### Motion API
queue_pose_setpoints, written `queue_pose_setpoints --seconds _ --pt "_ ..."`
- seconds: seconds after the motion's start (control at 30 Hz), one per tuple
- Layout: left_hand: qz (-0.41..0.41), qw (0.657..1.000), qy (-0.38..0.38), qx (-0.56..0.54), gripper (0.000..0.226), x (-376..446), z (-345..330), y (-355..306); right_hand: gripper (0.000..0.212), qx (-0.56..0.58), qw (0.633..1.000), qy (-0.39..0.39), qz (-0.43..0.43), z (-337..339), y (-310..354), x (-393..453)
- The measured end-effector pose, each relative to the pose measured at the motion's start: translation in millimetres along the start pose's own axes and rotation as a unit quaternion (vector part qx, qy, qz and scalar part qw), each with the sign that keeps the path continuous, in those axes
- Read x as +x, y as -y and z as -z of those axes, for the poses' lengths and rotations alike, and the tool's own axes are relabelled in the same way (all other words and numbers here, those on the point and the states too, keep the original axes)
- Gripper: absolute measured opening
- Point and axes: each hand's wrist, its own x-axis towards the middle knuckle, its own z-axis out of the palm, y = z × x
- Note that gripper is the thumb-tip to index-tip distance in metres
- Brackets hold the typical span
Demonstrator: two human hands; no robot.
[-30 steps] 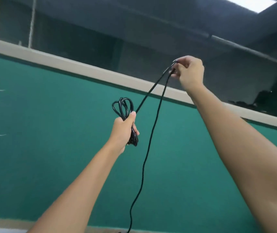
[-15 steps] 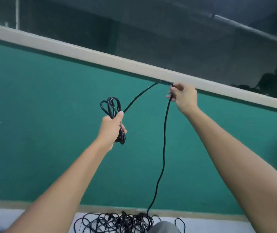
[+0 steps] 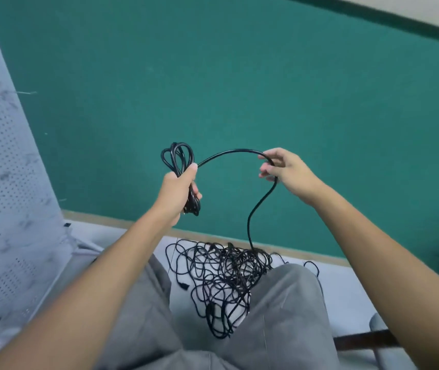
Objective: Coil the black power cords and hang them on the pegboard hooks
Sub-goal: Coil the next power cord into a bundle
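The pegboard (image 3: 7, 161) is standing at the far left, no cord on it yet. The left hand (image 3: 177, 189) is gripping a small coil (image 3: 178, 158) of black cord. The right hand (image 3: 283, 170), which has dropped from a second ago, is pinching the cord (image 3: 235, 152) and arcing it leftward for another loop. The pile (image 3: 223, 276) is now showing on the floor, so much coiling remains.

Bare forearms (image 3: 122, 265), grey trousers (image 3: 287, 311).
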Motion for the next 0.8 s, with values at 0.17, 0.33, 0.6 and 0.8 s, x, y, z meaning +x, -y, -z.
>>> queue_pose_setpoints --seconds 0.17,0.33,0.6,0.8 --pt "-0.022 0.997 0.036 -0.069 0.039 -12 6 -1 0.019 -0.069 0.996 0.025 0.060 -33 9 -25" --pt "-0.059 0.991 0.075 -0.090 0.042 -38 22 -3 0.012 -0.033 0.995 -0.062 0.067 -63 23 -67" --pt "-0.017 0.980 0.108 -0.165 0.050 -68 54 27 0.016 0.102 0.988 -0.101 0.060 -118 45 -110" --pt "-0.011 0.967 0.191 -0.168 0.069 -75 64 52 0.016 0.121 0.990 -0.059 0.030 -133 49 -123"
